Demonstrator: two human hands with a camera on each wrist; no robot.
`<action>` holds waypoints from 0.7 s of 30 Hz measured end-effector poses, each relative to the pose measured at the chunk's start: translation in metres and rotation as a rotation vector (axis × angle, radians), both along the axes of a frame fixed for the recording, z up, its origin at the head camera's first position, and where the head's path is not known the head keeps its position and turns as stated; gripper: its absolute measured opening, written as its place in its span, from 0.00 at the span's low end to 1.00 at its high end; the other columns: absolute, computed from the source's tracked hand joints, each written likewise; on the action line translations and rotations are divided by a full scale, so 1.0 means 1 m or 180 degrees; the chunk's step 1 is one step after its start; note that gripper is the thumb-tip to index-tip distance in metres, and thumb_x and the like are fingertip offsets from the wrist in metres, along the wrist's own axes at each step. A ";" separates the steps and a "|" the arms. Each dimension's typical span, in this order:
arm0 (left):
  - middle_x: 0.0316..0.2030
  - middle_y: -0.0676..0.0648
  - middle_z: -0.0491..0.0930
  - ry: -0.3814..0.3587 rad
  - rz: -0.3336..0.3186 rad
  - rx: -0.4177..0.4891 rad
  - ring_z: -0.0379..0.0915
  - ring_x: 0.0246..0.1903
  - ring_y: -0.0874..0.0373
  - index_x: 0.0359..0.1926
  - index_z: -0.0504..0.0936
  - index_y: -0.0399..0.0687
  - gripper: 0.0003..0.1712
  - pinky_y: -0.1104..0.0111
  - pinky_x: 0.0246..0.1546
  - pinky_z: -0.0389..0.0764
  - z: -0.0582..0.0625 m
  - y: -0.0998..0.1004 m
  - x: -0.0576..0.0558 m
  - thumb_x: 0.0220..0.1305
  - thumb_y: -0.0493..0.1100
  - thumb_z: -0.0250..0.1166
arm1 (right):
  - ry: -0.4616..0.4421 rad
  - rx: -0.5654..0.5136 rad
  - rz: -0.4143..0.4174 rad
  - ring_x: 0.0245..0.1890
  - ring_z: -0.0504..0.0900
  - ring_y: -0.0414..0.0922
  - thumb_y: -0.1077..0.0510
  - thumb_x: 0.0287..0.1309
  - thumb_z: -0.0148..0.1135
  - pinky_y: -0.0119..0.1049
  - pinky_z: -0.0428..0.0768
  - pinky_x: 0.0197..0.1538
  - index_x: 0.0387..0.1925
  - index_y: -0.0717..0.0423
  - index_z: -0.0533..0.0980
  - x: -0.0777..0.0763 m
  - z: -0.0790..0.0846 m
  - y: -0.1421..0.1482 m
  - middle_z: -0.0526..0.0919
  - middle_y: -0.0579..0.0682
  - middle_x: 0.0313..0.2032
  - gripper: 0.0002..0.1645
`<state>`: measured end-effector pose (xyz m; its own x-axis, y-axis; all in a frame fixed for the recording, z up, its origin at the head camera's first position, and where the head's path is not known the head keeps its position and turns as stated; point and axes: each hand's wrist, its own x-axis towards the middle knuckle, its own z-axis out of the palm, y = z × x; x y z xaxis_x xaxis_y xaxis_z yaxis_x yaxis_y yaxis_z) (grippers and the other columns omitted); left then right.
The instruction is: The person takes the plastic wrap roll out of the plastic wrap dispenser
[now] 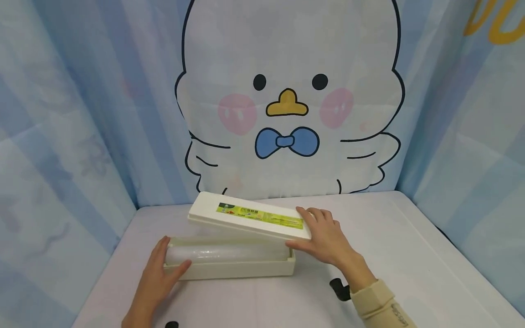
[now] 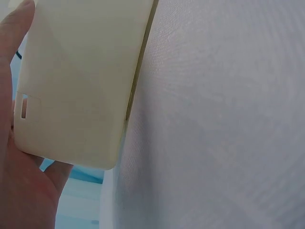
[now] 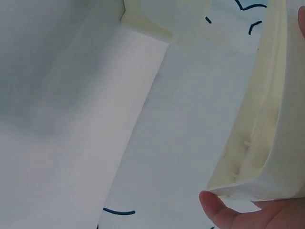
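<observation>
Nearest the camera is a beige sleeve (image 1: 381, 306). I judge the uncovering done: the lid (image 1: 250, 215) is off but not set down, and the roll (image 1: 229, 253) lies seated in its base (image 1: 246, 269), nearer the worktop's (image 1: 410, 246) left edge. Roll and base run roughly parallel to the rear edge; the lid, label up, slants toward the back-left corner. The left hand (image 1: 153, 273), partly curled, grips the base's left end; the right hand (image 1: 326, 234) clasps the lid's right end between thumb and fingers.
</observation>
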<state>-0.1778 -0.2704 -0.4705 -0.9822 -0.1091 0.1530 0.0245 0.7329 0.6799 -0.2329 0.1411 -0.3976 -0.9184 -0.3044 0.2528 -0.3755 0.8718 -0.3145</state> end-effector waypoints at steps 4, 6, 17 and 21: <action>0.74 0.26 0.48 0.0019 0.0001 -0.0019 0.44 0.72 0.28 0.75 0.50 0.26 0.57 0.36 0.68 0.52 0.002 0.000 0.002 0.65 0.59 0.69 | 0.0043 -0.0028 -0.0070 0.65 0.64 0.63 0.26 0.51 0.68 0.67 0.66 0.61 0.75 0.52 0.63 0.001 0.001 0.008 0.69 0.60 0.67 0.58; 0.73 0.25 0.49 0.0029 -0.0009 -0.0021 0.45 0.72 0.27 0.75 0.50 0.26 0.57 0.36 0.68 0.52 0.003 -0.001 0.002 0.65 0.59 0.69 | 0.0064 -0.0027 -0.0104 0.65 0.64 0.64 0.25 0.51 0.68 0.67 0.67 0.60 0.75 0.53 0.63 0.002 0.001 0.013 0.69 0.61 0.66 0.59; 0.74 0.25 0.48 -0.0085 -0.0001 -0.0002 0.44 0.72 0.28 0.75 0.48 0.26 0.58 0.36 0.68 0.52 0.004 0.000 0.001 0.65 0.60 0.68 | 0.0123 0.0014 -0.0224 0.63 0.65 0.65 0.25 0.51 0.67 0.68 0.68 0.57 0.74 0.55 0.64 0.006 -0.002 0.035 0.70 0.63 0.65 0.59; 0.74 0.26 0.46 -0.0182 0.0048 0.0014 0.43 0.73 0.28 0.76 0.47 0.26 0.59 0.37 0.69 0.50 0.005 0.001 0.001 0.66 0.61 0.68 | 0.0161 0.0028 -0.0249 0.63 0.65 0.66 0.28 0.51 0.70 0.69 0.68 0.56 0.73 0.56 0.65 0.008 -0.003 0.042 0.71 0.63 0.64 0.57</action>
<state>-0.1773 -0.2693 -0.4651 -0.9876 -0.1244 0.0962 -0.0254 0.7300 0.6830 -0.2244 0.1827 -0.4003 -0.9255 -0.2347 0.2972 -0.3215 0.9017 -0.2890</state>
